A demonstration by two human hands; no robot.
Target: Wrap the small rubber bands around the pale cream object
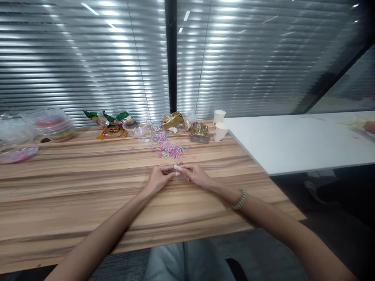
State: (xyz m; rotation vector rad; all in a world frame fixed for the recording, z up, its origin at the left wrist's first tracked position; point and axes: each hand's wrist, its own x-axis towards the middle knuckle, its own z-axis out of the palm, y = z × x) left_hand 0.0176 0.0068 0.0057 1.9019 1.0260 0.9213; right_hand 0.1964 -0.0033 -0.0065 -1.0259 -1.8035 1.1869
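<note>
Left hand: I see my left hand (158,178) low over the wooden table (73,187), fingers curled in, fingertips pinched on a small pale piece (176,167) at the middle of the table.
Right hand: my right hand (195,175) meets it from the other side — fingertips nipped onto the same small pale piece, so both hands grip it between them. A beaded bracelet (240,199) sits on that wrist.
Small piece: held just above the tabletop, between the two sets of fingertips; too small for me to tell its exact form.
Loose bits: a scatter of pink and pale-blue bits (170,149) lies just beyond my hands, toward the window blinds.
Behind the scatter: a clear plastic bowl (135,128), green snack wrappers (118,117), a gold wrapper (172,119) and a gold-foil box (200,132).
Cups: two paper cups (219,125) stand near the table's right edge — beside the white table (293,140).
Far left: stacked clear containers (54,124) and a clear lidded tray with pink contents (16,150), well apart from my hands.
</note>
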